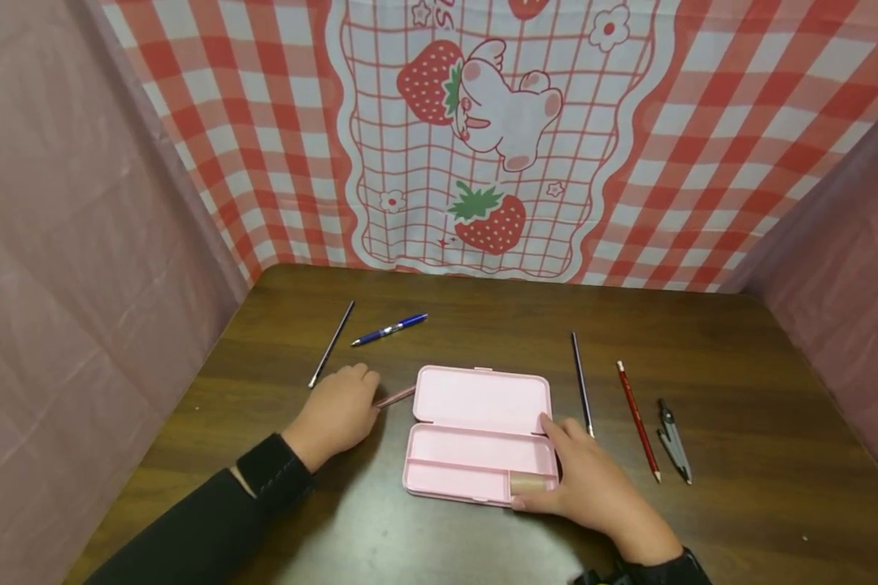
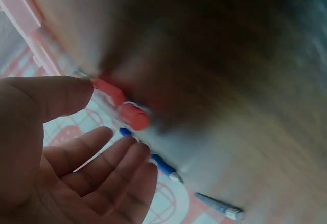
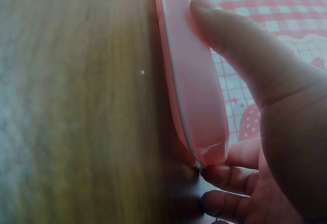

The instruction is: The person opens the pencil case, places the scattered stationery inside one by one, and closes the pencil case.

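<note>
An open pink pencil case (image 1: 475,398) lies in the middle of the dark wooden table (image 1: 483,313). My right hand (image 1: 565,470) grips its right end, thumb along the front edge and a finger at the lid's corner. The right wrist view shows the same hand (image 3: 240,91) with the thumb pressed on the pencil case's (image 3: 194,96) edge and the fingers curled at its end. My left hand (image 1: 369,392) lies open left of the case, fingertips beside a pink-red pen (image 1: 397,396). In the left wrist view the left hand (image 2: 104,119) is relaxed, thumb tip close to the pen (image 2: 122,106).
A grey pencil (image 1: 332,344) and a blue pen (image 1: 389,329) lie at the back left. Right of the case lie a black pencil (image 1: 581,383), a red pencil (image 1: 637,420) and a compass (image 1: 673,440). A checked strawberry cloth (image 1: 483,138) and pink walls enclose the table.
</note>
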`<state>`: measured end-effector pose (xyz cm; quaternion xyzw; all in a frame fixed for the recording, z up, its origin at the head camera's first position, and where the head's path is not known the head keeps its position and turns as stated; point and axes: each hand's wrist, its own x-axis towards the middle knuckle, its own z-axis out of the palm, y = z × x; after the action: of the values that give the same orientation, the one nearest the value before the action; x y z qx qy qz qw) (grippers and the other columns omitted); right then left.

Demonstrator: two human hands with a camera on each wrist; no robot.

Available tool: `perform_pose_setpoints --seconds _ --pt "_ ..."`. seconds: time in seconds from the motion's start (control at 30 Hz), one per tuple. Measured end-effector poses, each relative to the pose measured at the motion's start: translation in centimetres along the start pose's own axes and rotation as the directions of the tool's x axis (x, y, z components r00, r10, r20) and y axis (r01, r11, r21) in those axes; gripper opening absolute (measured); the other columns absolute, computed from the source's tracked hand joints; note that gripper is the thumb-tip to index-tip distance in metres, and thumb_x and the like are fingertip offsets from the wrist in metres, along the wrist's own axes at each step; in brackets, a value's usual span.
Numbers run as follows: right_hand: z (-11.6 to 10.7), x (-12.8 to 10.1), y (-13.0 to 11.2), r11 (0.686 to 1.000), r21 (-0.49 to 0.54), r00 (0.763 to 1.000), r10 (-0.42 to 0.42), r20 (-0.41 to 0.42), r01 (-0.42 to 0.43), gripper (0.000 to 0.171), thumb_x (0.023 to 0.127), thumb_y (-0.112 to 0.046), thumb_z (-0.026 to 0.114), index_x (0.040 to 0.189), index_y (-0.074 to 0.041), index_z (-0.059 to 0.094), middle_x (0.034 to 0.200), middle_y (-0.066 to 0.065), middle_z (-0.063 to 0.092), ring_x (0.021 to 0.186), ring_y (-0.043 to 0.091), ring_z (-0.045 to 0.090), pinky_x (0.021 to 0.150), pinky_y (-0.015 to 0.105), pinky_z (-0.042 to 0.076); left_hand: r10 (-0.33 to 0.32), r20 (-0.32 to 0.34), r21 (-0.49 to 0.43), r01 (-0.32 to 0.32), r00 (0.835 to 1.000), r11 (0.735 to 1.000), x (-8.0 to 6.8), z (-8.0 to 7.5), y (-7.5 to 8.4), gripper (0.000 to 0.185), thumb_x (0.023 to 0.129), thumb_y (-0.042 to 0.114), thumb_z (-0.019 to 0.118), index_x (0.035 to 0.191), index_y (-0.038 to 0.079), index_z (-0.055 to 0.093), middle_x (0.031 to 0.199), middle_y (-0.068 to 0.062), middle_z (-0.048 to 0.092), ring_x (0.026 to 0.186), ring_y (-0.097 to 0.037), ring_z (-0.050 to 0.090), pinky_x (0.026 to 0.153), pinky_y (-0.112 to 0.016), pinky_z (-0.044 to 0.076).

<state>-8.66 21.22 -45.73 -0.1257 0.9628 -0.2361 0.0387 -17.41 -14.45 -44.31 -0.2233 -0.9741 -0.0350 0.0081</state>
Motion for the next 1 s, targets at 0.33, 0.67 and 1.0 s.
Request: perform_pose_setpoints --seconds 0.33,0.67,1.0 --pt "0.0 0.2 0.3 1.000 -0.003 1.000 0.011 0.019 -0.011 0.133 0.061 -0.085 0.077 0.153 0.004 0.042 0.137 0.021 0.052 0.117 0.037 0.059 0.091 0.054 0.052 -0.081 0.118 -0.210 0.105 0.990 0.972 0.9 0.1 -0.9 0.014 0.092 0.020 0.077 0.097 0.012 0.067 0.089 0.000 0.062 0.082 -0.019 0.061 0.079 -0.042 0.053" --pt "0.2 0.1 0.3 1.000 -0.013 1.000 0.006 0.006 -0.006 0.131 0.061 -0.084 0.078 0.151 0.005 0.044 0.136 0.022 0.053 0.116 0.038 0.059 0.092 0.055 0.051 -0.025 0.050 -0.037 0.027 0.998 0.999 0.6 0.3 -0.9 0.013 0.096 0.017 0.072 0.098 0.007 0.063 0.092 -0.006 0.062 0.088 -0.028 0.064 0.078 -0.044 0.055" --pt "0.0 0.1 0.1 1.000 -0.012 1.000 -0.004 0.006 0.005 0.130 0.062 -0.083 0.079 0.151 0.005 0.044 0.136 0.021 0.053 0.117 0.037 0.059 0.092 0.055 0.051 -0.116 -0.017 -0.061 0.115 0.993 0.991 0.4 -1.0 -0.3 0.012 0.096 0.015 0.069 0.100 0.005 0.064 0.094 -0.010 0.064 0.089 -0.030 0.064 0.077 -0.047 0.057"
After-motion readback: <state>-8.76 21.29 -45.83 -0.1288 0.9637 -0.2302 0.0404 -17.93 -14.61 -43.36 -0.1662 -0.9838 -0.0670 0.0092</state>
